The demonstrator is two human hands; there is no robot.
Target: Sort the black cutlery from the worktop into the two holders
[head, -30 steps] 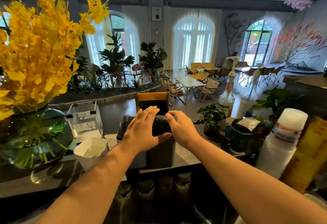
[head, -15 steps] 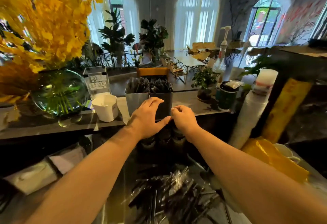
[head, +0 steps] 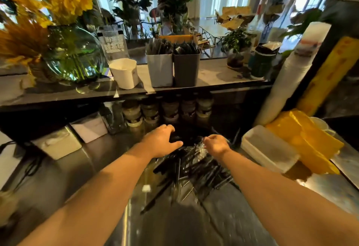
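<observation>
Black cutlery (head: 194, 166) lies in one loose heap on the steel table (head: 223, 216), directly under the hands and a little nearer to the person than they are. Most pieces have their long axis running from near to far, and some fan out diagonally. Each piece seems to be sealed in a clear wrapper that shines, so I cannot tell forks from spoons.

The left hand (head: 161, 140) is spread with relaxed fingers over the far left edge of the heap and holds nothing. The right hand (head: 215, 144) has its fingers bent down at the far right edge, just at the wrappers; whether it already pinches a piece I cannot tell. Both are about equally near.

The light grey holder (head: 159, 70) and the dark grey holder (head: 186, 70) stand touching on the shelf (head: 223, 76) above and beyond, both already quite full
</observation>
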